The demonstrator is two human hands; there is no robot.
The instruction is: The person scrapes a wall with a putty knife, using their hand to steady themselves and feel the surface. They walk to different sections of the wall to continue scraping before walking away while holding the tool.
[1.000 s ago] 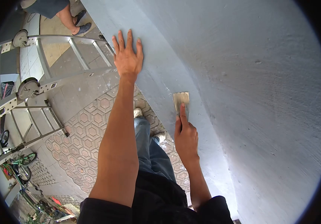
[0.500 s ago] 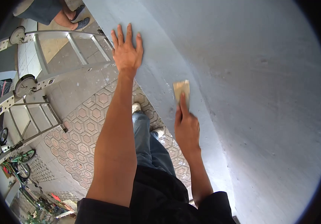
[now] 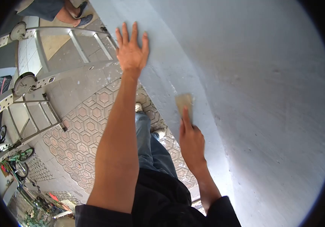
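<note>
Scraper in my right hand, left palm on the wall

Head view: My left hand (image 3: 133, 56) lies open, fingers spread, on the gray wall (image 3: 268, 113) by its paving-side edge. My right hand (image 3: 192, 145) grips the scraper (image 3: 184, 103), index finger along its slightly blurred blade, over the strip between that edge and the wall's bend. A metal ladder (image 3: 69, 70) stands beyond my left arm.

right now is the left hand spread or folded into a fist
Spread: the left hand rests on the gray surface, with gaps visible between its fingers.

Scraper (image 3: 184, 102) on wall (image 3: 268, 121); ladder (image 3: 71, 73) L
</note>
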